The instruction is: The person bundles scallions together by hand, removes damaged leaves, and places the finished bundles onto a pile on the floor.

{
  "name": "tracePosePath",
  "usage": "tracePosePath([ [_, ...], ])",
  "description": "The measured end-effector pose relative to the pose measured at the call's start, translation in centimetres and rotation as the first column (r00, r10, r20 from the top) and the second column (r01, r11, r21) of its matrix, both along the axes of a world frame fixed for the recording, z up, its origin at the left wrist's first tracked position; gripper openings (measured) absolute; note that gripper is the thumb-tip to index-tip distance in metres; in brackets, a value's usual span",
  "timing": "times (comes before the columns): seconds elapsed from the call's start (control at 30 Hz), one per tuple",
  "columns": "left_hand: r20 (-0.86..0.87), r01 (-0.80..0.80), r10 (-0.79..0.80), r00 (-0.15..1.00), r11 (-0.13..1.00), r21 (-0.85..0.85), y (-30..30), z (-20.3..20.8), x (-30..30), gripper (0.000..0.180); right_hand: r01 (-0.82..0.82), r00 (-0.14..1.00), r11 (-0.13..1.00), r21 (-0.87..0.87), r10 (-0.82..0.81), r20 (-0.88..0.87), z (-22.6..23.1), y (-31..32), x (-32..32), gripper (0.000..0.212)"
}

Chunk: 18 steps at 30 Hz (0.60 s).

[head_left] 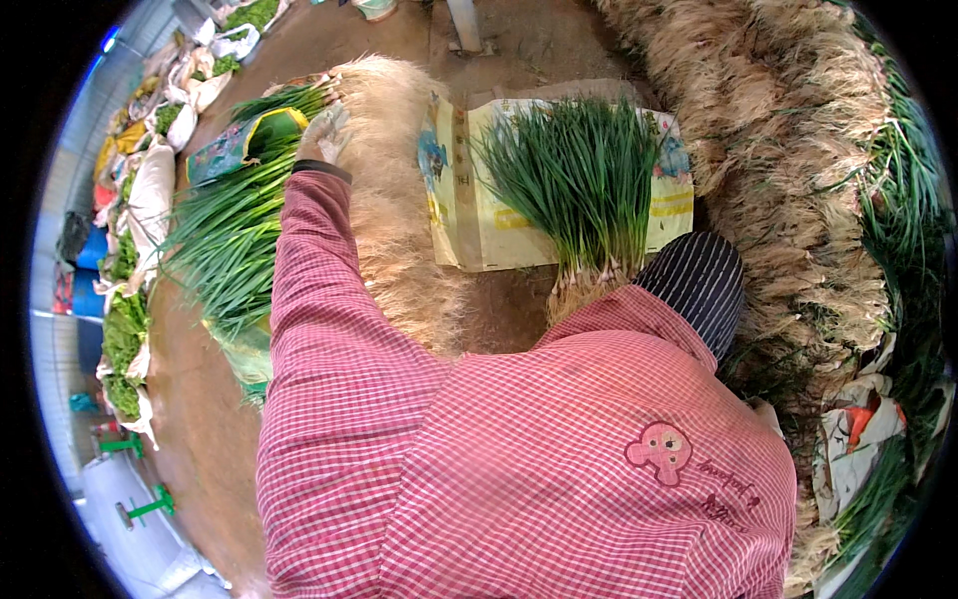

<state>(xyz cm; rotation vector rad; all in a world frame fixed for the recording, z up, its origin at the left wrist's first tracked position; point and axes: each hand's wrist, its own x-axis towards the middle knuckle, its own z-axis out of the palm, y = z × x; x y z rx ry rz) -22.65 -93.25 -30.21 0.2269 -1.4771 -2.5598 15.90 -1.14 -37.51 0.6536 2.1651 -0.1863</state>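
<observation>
At the upper left, my left hand (324, 134) rests on a long row of scallions (239, 235), near where the green stalks meet the pale, hairy roots (384, 170). Its fingers look stretched out over the stalks, with nothing plainly gripped. A flattened pale yellow sack (459, 210) lies on the ground in front of me. Spread across it is a loose bunch of scallions (584, 165), leaf ends pointing away and roots toward me. My right hand is out of sight; my red checked clothing and a dark striped cloth shape (696, 290) cover that area.
A thick bank of scallions with straw-coloured roots (768, 130) runs along the right side. A blue and yellow sack (249, 145) lies over the left row. Farther left stand white sacks (153, 195) of leafy greens and blue barrels (88, 290). A pale post (464, 25) rises at the top.
</observation>
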Motion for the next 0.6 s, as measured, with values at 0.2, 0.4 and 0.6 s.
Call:
tracePosePath([
  [0.2, -0.116, 0.041, -0.023, 0.993, 0.987, 0.154, -0.3, 1.3, -1.2, 0.027, 0.052, 0.980, 0.998, -0.025, -0.056, -0.191, 0.8, -0.7, 1.5, 0.038],
  [0.4, -0.391, 0.067, -0.039, 0.919, 0.996, 0.057, 15.2, 4.8, -4.0, 0.023, 0.194, 0.914, 0.975, -0.109, -0.220, -0.341, 1.2, -1.5, 2.8, 0.035],
  [0.6, -0.425, 0.556, -0.905, 0.013, 0.359, -0.749, 53.2, 12.2, 11.9, 0.039, 0.075, 0.832, 0.928, -0.366, -0.260, -0.490, 3.6, -1.1, 1.7, 0.030],
])
